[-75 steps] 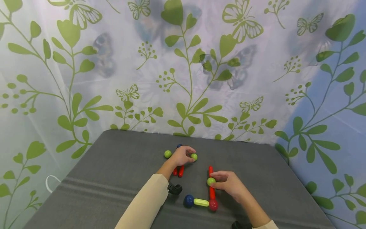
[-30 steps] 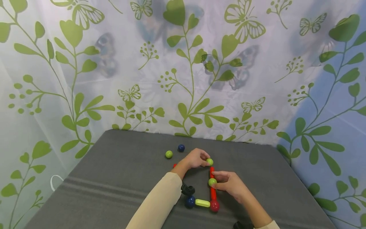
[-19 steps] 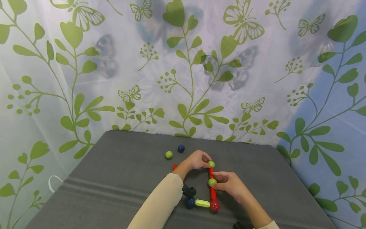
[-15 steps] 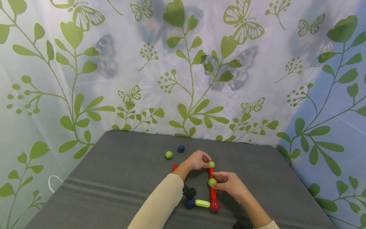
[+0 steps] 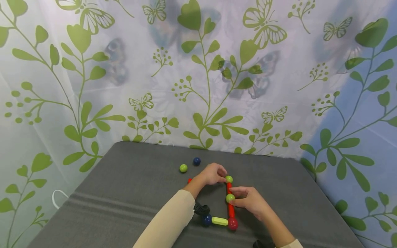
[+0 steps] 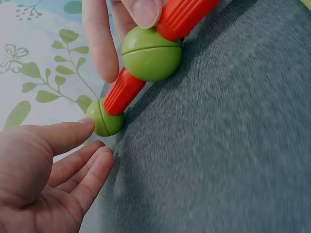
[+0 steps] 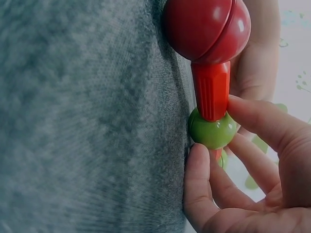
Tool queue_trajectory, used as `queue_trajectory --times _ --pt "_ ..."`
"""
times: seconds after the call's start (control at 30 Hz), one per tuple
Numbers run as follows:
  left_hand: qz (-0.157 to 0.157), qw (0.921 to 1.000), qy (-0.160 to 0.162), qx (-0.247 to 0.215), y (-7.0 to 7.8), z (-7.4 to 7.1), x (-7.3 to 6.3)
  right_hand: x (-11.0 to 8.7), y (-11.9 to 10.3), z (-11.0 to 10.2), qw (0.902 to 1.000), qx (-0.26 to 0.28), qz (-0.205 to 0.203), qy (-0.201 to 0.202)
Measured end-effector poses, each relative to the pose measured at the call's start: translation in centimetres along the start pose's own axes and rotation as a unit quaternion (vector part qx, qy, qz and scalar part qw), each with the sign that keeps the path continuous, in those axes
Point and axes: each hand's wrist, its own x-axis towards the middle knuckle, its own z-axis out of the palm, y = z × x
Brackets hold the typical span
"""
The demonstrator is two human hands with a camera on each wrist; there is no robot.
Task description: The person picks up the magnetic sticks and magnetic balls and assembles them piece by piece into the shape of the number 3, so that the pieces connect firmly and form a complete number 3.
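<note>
A chain of red rods and balls lies on the grey table, a large red ball at its near end. My right hand pinches the middle green ball between thumb and fingers. At the far end sits another green ball, joined to a red rod. My left hand is right beside that end ball; in the left wrist view the thumb tip meets its edge while the other fingers are spread away from it. A yellow-green rod links the red ball to a dark blue ball.
Farther back on the grey table lie a loose green ball and a loose blue ball. A red rod shows partly behind my left forearm. A leaf-patterned curtain hangs behind the table.
My left hand has carried a green ball rightward to the far end of the red rod, then loosened its fingers and drawn slightly left. The right hand has kept its hold.
</note>
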Motion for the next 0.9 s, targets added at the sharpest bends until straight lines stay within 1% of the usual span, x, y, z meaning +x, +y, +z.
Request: queue_trajectory --times 0.17,0.27,0.37,0.47,0.6,0.7,0.9 --pt "0.012 0.9999 0.007 -0.003 -0.5 -0.9 -0.8 -0.2 0.0 -0.1 1.0 -0.002 0.004 -0.005" --pt "0.019 0.9997 0.015 -0.008 -0.9 -1.7 -1.5 -0.2 0.1 -0.1 0.9999 -0.004 0.001 -0.014" --pt "0.026 0.9993 0.027 0.0 -1.4 -2.6 -2.4 -0.2 0.0 -0.2 0.9998 -0.005 -0.005 -0.021" --pt "0.025 0.9988 0.041 0.008 -1.9 -3.4 -3.4 -0.3 0.0 -0.2 0.9997 -0.005 -0.008 -0.024" --pt "0.014 0.9984 0.053 0.009 -2.4 -4.4 -4.9 -0.3 0.3 -0.2 0.9997 -0.006 -0.011 -0.023" --pt "0.016 0.9979 0.059 0.021 -2.8 -4.9 -5.8 -0.2 0.5 -0.2 0.9997 -0.004 -0.013 -0.022" --pt "0.031 0.9956 0.067 0.058 -3.6 -5.5 -7.2 -0.2 0.4 -0.3 0.9995 0.002 -0.016 -0.028"
